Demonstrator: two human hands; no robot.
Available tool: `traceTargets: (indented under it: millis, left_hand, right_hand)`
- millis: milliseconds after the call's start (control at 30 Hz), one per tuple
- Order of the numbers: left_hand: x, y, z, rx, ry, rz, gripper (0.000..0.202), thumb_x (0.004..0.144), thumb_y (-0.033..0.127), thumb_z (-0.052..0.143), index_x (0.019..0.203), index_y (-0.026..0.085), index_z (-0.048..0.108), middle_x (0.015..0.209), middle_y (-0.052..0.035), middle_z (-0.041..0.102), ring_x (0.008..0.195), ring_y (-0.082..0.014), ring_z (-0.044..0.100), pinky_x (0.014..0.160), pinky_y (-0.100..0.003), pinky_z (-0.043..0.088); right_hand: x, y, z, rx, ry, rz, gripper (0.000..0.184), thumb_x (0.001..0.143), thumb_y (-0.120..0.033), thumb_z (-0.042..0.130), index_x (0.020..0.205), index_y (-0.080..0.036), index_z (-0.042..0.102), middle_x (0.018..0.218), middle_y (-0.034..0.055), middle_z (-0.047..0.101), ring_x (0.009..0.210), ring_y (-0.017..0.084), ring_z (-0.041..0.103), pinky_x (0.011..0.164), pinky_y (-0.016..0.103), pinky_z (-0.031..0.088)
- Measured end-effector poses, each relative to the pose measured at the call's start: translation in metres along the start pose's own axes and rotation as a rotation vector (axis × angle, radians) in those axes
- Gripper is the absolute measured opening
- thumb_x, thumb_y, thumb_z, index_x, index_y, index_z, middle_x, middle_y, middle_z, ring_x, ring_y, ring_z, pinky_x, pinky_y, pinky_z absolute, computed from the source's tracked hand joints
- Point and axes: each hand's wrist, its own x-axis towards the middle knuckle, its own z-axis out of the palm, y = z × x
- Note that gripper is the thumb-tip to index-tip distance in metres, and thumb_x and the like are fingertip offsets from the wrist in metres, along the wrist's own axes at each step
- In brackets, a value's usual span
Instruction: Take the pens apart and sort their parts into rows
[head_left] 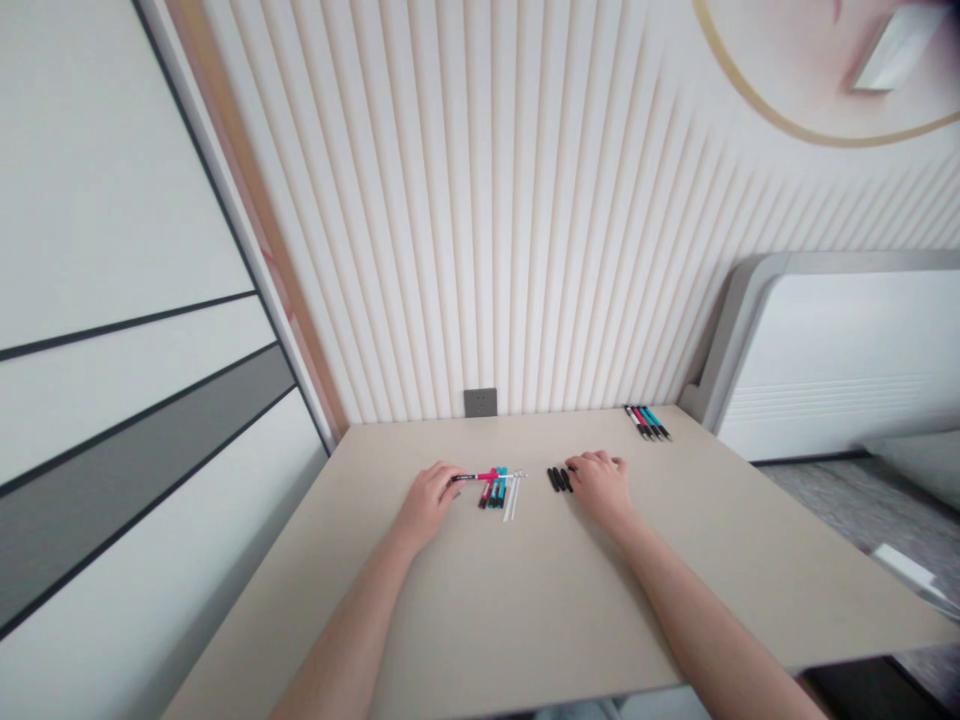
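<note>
Pink pen (486, 477), pinched by the left hand (431, 497), overlies the coloured barrels (501, 491). Right of these barrels: white refills (509, 500), black pieces (556, 479), then the right hand (598, 480), grasp indeterminable; farther right, four pens (649, 422); behind, a wall socket (480, 402).

Right of one socket (480, 402) are four pens (651, 422) and at least three black grips (561, 480), before it four barrels (502, 488) and at least two sticks (508, 500).
</note>
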Motion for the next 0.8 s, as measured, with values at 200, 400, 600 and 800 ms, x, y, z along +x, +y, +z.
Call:
traceTargets:
  millis: [200,400,600,800]
  left_hand:
    - [0.0,0.002,0.0,-0.006,-0.002,0.005,0.016,0.095,0.029,0.049,0.1,0.022,0.063,0.094,-0.004,0.065,0.09,-0.0198,0.06,0.082,-0.033,0.045]
    - [-0.001,0.004,-0.002,-0.022,0.043,0.02,0.016,0.096,0.028,0.048,0.1,0.021,0.062,0.094,-0.0043,0.064,0.089,-0.0193,0.06,0.082,-0.033,0.046]
    - [0.0,0.005,-0.003,-0.033,0.064,0.02,0.016,0.096,0.027,0.047,0.1,0.02,0.06,0.093,-0.0051,0.064,0.089,-0.0198,0.059,0.082,-0.033,0.046]
    - [-0.001,0.006,-0.002,-0.014,0.047,0.011,0.016,0.096,0.028,0.047,0.098,0.02,0.061,0.091,-0.0047,0.064,0.086,-0.02,0.059,0.081,-0.033,0.046]
  right_hand:
    - [-0.002,-0.002,-0.003,-0.033,0.01,-0.012,0.028,0.094,-0.029,0.044,0.106,-0.025,0.068,0.104,0.0114,0.069,0.106,0.027,0.051,0.089,0.043,0.026]
    - [-0.003,-0.005,0.0,-0.058,0.014,0.002,0.025,0.094,-0.029,0.045,0.097,-0.023,0.069,0.101,0.0124,0.069,0.103,0.028,0.052,0.085,0.043,0.028]
    - [0.0,-0.001,0.01,0.114,0.135,0.015,0.03,0.09,-0.02,0.046,0.114,-0.023,0.065,0.1,0.0114,0.068,0.102,0.028,0.055,0.086,0.043,0.033]
    - [0.007,-0.006,0.012,0.937,0.212,-0.035,0.041,0.089,-0.039,0.046,0.119,-0.016,0.062,0.085,0.007,0.066,0.072,0.018,0.059,0.067,0.03,0.045]
